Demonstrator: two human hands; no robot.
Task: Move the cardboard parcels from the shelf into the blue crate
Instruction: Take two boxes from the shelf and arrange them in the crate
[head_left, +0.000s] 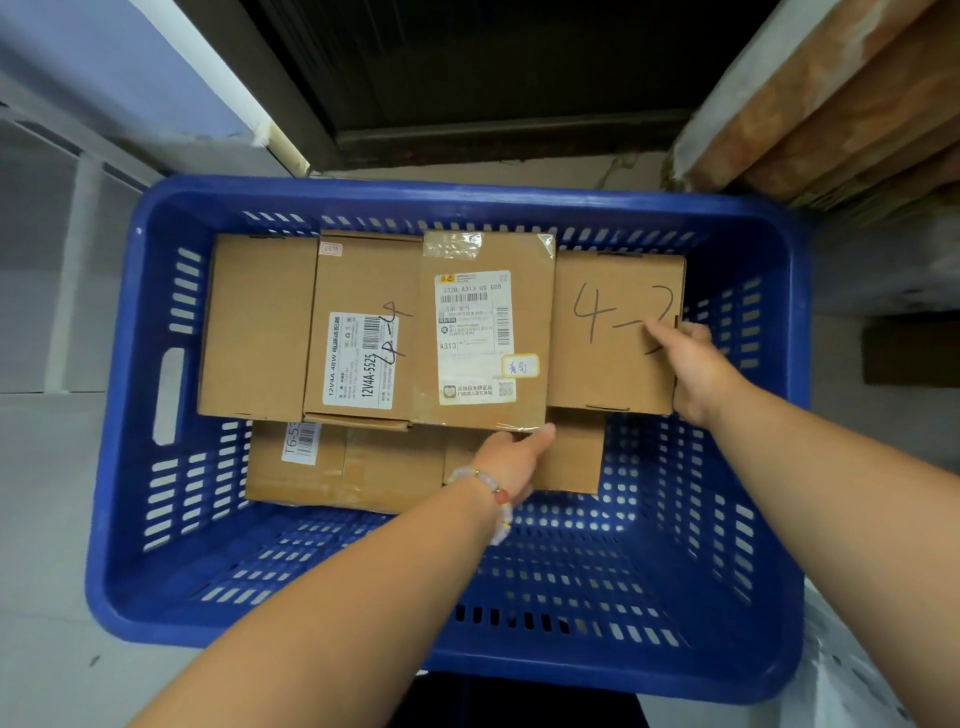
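Both forearms reach down from the near edge into the blue crate (119, 467), a bead bracelet (496, 499) on the left wrist. Left hand (511, 460) sits at the near edge of the shipping-label parcel (485, 327), thumb along that edge; its other fingers are hidden, so I cannot tell whether it grips or just touches. Right hand (688, 369) holds the right end of the parcel marked 4-2 (615, 332) — thumb on the top face, fingers wrapped under the side.

Crate contents: at least five parcels, packed toward the far wall.
- Top layer, left to right: plain carton (257, 327), carton with the 12V4A label (358, 332), shipping-label parcel, the 4-2 one. They sit touching, edges overlapping.
- Underneath, nearer me: a low flat parcel (343, 465) with a barcode sticker, partly covered by the top row.
- Near half of the crate floor shows bare perforated plastic.

Handling, my read: corrugated card, stiff, dry, not slippery except on the taped faces. Small boxes, probably light to moderate — power-adapter label suggests some heft. Best hold is at opposite short edges or under a corner, not on flaps or tape. Stack looks uneven, so the top row could tilt if pressed on one end.

Shelf is not clearly in view.
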